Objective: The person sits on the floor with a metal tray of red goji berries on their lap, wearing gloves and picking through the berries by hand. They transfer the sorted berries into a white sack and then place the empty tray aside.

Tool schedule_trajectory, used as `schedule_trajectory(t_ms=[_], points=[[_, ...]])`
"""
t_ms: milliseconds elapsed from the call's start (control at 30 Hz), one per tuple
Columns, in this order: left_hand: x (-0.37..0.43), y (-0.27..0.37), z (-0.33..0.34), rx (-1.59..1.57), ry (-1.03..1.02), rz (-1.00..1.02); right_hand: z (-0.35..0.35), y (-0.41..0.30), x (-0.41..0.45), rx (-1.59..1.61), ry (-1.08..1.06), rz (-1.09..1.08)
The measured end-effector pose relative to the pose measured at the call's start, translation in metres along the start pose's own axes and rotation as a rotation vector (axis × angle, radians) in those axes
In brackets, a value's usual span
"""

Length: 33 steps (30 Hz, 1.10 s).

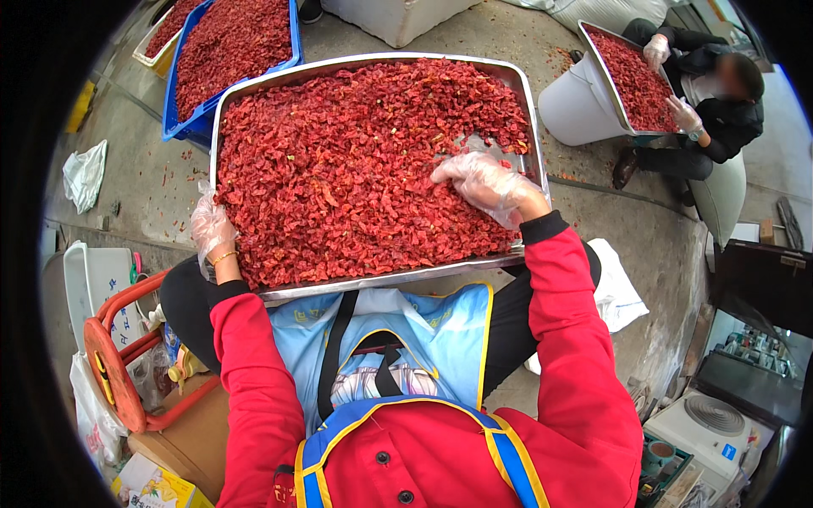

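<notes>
A shallow metal tray [538,127] lies before me at my lap, spread with crushed dried red chili peppers [362,171]. My left hand [214,227], in a clear plastic glove, grips the tray's left side near the front corner. My right hand [488,182], gloved the same way, is at the right part of the tray. Its fingers point left and touch the chili pieces; whether any are pinched in them is hidden. Beyond this hand, a patch of bare tray bottom shows with a few pieces on it.
A blue crate [296,35] of chili stands behind at left. At right a seated person [718,108] handles chili in another tray [629,120] beside a white bucket [575,101]. A red metal-framed stool [114,374] is at my left, an air-conditioner unit [698,432] lower right.
</notes>
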<state>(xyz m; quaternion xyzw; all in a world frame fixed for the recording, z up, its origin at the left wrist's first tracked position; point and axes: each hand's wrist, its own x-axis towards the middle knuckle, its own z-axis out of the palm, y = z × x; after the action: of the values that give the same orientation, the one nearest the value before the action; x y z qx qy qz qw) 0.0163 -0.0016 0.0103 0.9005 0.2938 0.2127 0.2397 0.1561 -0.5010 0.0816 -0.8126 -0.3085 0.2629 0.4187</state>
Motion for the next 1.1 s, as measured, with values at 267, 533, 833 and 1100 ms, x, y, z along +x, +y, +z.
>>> schedule_trajectory(t_ms=[267,533,833,1100], points=[[0.000,-0.008,0.000,0.052,-0.004,0.021,-0.044,-0.013,-0.014,0.149,0.097,-0.004],[0.001,-0.009,0.001,-0.039,-0.013,0.001,-0.017,0.011,0.037,-0.232,0.387,-0.010],[-0.003,0.014,-0.007,0.087,0.000,0.008,0.001,0.009,0.050,-0.544,0.412,0.015],[0.002,-0.004,-0.002,0.063,-0.025,-0.007,-0.005,0.018,0.048,0.103,0.417,0.165]])
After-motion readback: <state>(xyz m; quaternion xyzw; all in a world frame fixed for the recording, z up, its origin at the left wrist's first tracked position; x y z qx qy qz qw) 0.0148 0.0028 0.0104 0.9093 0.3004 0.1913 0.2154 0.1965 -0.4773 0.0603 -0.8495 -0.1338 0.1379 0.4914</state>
